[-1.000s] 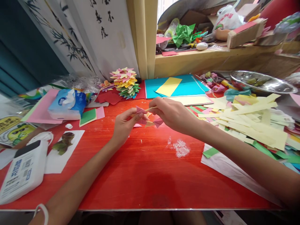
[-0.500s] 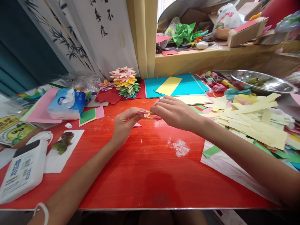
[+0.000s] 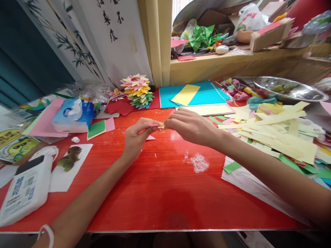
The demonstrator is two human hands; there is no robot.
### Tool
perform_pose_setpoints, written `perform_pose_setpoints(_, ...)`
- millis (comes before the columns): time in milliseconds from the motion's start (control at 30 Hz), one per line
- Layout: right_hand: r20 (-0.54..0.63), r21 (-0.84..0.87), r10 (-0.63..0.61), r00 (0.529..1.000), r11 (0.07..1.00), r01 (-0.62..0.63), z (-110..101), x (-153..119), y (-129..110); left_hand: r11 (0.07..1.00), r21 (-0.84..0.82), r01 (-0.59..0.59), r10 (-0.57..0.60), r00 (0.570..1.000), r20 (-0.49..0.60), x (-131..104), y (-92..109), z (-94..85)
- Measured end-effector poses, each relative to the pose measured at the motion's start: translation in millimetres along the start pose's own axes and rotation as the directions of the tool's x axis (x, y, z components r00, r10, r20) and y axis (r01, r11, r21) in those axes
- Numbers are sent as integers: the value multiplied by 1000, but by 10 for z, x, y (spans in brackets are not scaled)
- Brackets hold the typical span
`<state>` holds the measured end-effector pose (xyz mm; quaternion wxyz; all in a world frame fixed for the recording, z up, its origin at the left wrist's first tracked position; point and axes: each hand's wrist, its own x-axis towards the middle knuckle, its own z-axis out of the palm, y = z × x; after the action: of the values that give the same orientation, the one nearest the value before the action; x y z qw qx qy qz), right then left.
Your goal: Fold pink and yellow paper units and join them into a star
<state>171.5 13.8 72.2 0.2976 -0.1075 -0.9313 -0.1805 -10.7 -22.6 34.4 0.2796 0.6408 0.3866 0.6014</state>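
Above the middle of the red table, my left hand (image 3: 138, 136) pinches a small pink and pale yellow folded paper piece (image 3: 160, 126) between thumb and fingers. My right hand (image 3: 186, 125) closes on the other end of the same piece, its fingertips partly hidden behind the hand's back. The two hands almost meet. Just below them a small pink paper triangle (image 3: 151, 137) lies on the table. Behind my left hand stands a stacked ornament of folded paper points (image 3: 137, 91) in pink, yellow and green.
Pale yellow paper strips (image 3: 279, 127) heap on the right over white paper. A steel bowl (image 3: 292, 89) stands behind them. Blue sheets (image 3: 204, 91) lie at the back. On the left are a tissue pack (image 3: 73, 115), coloured paper squares (image 3: 97, 129) and a white box (image 3: 27, 189).
My hands have drawn slightly closer together, and less of the folded paper shows between them. Pink loops that hung below the fingers no longer show. The camera view has shifted slightly.
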Motion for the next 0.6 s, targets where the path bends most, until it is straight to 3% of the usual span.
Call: perform_pose_setpoints(600, -12, 50, 15, 1000, 999, -14, -11, 3, 1, 1000, 29, 2, -2, 1000, 6, -13, 29, 13)
